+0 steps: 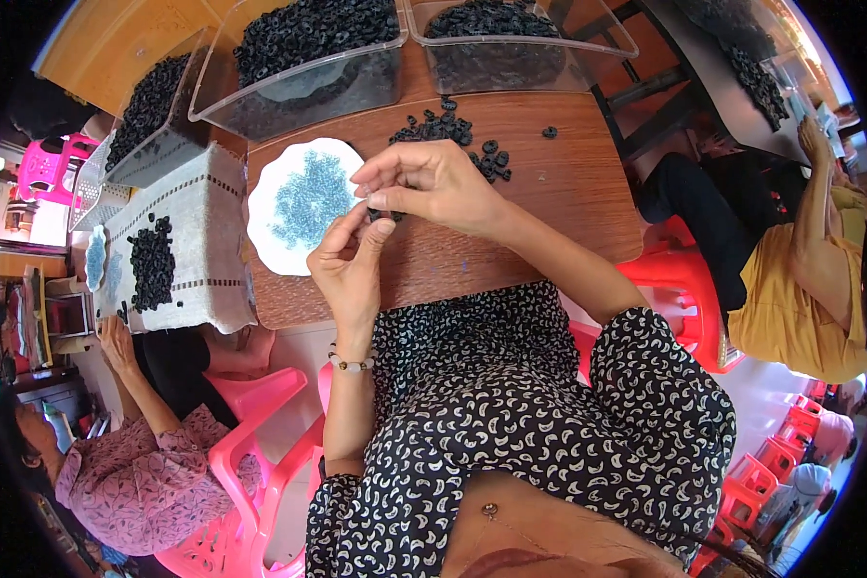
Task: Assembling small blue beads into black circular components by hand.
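Note:
My left hand [353, 256] pinches a small black part [385, 215] over the wooden table, its thumb and fingertips closed. Right against it, my right hand [432, 185] has its thumb and index finger pressed together at the same part; something tiny and pale may be between them, too small to make out. Just left of my hands lies a white scalloped plate [263, 234] with a spread of tiny bluish translucent pieces [312, 200]. Beyond my right hand, a loose pile of small black parts [443, 127] rests on the table, with a few strays to its right.
Clear plastic bins [299, 111] full of black parts line the table's far edge. At left, a cloth-covered table [207, 222] carries more black parts, beside a seated co-worker [154, 472]. Another person in yellow [800, 289] sits at right. Pink chairs [260, 453] and red stools [679, 289] stand around.

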Available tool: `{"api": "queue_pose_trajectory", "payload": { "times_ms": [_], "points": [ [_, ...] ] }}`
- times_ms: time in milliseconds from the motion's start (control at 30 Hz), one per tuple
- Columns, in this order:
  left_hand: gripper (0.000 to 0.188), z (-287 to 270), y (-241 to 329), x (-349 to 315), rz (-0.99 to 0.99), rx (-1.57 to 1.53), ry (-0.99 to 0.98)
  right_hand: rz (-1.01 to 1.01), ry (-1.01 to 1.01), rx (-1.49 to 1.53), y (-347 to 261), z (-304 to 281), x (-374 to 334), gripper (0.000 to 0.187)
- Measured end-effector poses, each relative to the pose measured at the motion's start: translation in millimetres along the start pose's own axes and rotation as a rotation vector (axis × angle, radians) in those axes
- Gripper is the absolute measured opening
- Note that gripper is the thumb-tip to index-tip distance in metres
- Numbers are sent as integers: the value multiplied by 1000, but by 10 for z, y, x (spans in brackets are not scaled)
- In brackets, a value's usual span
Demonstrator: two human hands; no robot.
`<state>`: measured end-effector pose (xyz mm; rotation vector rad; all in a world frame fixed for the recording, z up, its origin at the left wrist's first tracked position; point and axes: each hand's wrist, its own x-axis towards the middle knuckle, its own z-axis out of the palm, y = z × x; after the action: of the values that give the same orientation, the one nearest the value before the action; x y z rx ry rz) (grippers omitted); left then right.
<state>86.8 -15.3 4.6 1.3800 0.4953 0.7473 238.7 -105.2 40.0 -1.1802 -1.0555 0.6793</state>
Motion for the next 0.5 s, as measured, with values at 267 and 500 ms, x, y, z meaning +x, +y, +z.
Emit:
{"api": "queue_pose_trajectory", "payload": {
  "times_ms": [267, 500],
  "points": [
    [34, 90, 6, -49, 108, -3, -60, 32, 27, 78, -21, -85, -208, 21],
    [33, 109, -16, -94, 48, 2, -72, -18, 21, -4, -49, -127, -319, 22]
  ]
}}
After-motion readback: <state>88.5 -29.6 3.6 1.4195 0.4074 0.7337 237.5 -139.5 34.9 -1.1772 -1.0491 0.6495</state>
